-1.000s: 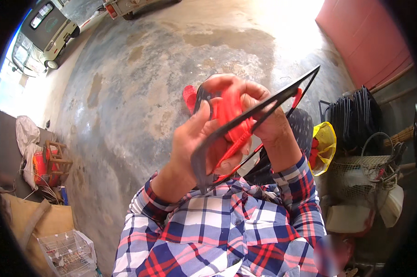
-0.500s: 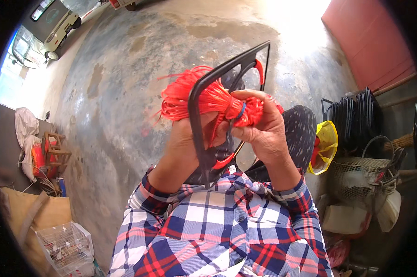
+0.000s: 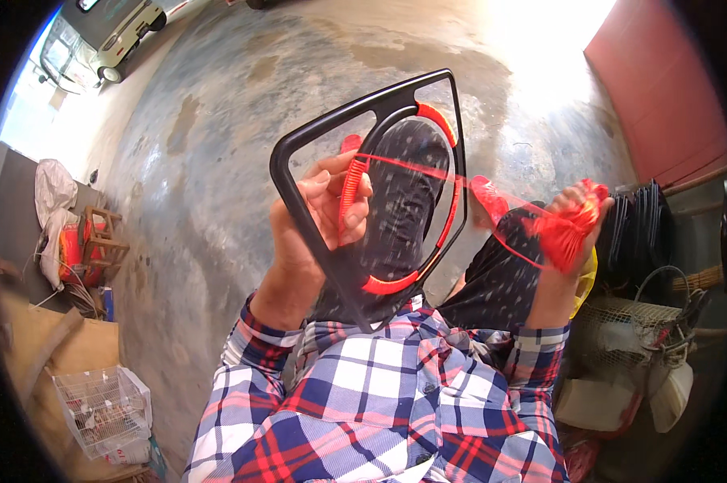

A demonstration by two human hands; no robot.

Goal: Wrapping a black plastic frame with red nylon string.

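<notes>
My left hand [image 3: 305,216] grips a black frame [image 3: 323,127], its thumb and fingers pinching the left side of the inner oval ring. Several stretches of that ring are wrapped in orange-red cord [image 3: 437,125]. The frame stands tilted above my knees. Off to the right, my right hand [image 3: 571,196] is closed around a bundle of red plastic cord [image 3: 568,241]. From the bundle a thin red strand [image 3: 416,167] runs across the frame's opening to the ring beside my left fingertips. A second strand sags below it.
At right stand black frames [image 3: 641,217], a yellow bag [image 3: 586,278] and a wire mesh basket [image 3: 613,322]. A red panel [image 3: 661,97] rises behind. At left are a wooden stool [image 3: 100,241] and a white wire cage [image 3: 98,410]. A vehicle [image 3: 114,40] stands far left.
My right hand has carried the cord bundle out of the frame to the right, drawing a strand out. The frame has turned flatter toward view, and my left hand now pinches its ring.
</notes>
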